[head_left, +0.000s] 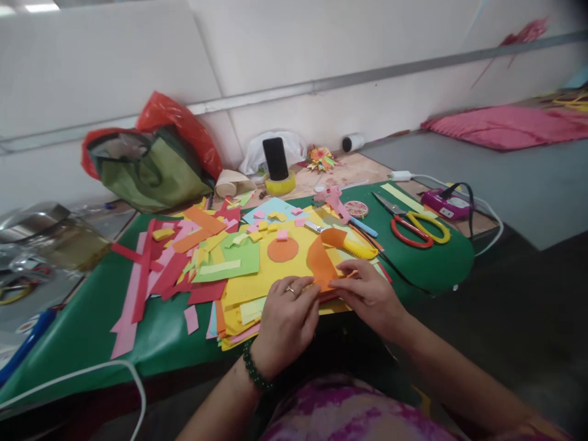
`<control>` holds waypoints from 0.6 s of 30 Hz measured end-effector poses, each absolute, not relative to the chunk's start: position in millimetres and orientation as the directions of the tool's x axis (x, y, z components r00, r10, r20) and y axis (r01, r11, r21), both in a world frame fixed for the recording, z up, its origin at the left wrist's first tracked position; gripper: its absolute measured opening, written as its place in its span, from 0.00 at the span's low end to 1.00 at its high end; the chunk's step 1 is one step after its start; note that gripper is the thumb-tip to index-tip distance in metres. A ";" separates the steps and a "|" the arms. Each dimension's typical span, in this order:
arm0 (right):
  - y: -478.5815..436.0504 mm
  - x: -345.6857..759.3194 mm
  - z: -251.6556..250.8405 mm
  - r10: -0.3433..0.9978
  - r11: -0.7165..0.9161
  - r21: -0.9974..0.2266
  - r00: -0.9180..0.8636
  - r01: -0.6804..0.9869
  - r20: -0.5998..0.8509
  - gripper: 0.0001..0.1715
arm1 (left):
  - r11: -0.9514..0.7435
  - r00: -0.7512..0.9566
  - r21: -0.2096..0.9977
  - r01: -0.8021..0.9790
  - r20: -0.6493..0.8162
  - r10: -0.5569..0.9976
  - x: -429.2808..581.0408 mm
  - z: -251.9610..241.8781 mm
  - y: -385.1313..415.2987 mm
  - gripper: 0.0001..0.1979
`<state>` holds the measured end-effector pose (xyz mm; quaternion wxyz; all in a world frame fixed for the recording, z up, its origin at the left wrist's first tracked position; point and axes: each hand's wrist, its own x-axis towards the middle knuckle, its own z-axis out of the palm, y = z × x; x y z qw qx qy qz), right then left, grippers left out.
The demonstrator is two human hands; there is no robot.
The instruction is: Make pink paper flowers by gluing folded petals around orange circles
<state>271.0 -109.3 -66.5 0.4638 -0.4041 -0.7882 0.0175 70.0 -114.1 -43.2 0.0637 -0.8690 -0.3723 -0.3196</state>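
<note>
Between my two hands is a curling orange paper strip (321, 262) above a stack of yellow paper (243, 285). My left hand (290, 315) has its fingers closed on the strip's near left edge. On the right side, my right hand (371, 294) pinches the strip's near corner between thumb and fingers. An orange paper circle (282, 250) lies on the yellow sheet, with a small pink paper piece (282, 234) at its top edge. Just beyond the strip rests a yellow utility knife (361, 248), its blade pointing left.
Red-and-yellow-handled scissors (413, 228) and a pink glue gun (335, 201) lie on the green mat (184, 343). Red paper strips (146, 269) and other scraps cover the left. A phone (275, 158) stands in a tape roll (280, 184) behind. A white cable (133, 373) loops at front left.
</note>
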 end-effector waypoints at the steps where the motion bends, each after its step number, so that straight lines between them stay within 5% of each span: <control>1: -109.2 272.9 -66.3 0.659 0.665 -0.394 -0.249 0.635 0.710 0.11 | -0.708 0.519 0.173 0.684 0.567 0.640 70.8 -43.7 -113.9 0.09; 8: -105.9 278.1 -60.9 0.748 0.652 -0.507 -0.369 0.564 0.552 0.10 | -0.639 0.499 0.254 0.726 0.445 0.744 78.4 -45.0 -105.6 0.08; 18: -97.6 272.3 -47.2 0.932 0.360 -0.662 -0.232 0.657 0.277 0.10 | -0.354 0.344 0.325 0.877 0.091 0.935 93.0 -24.5 -92.7 0.11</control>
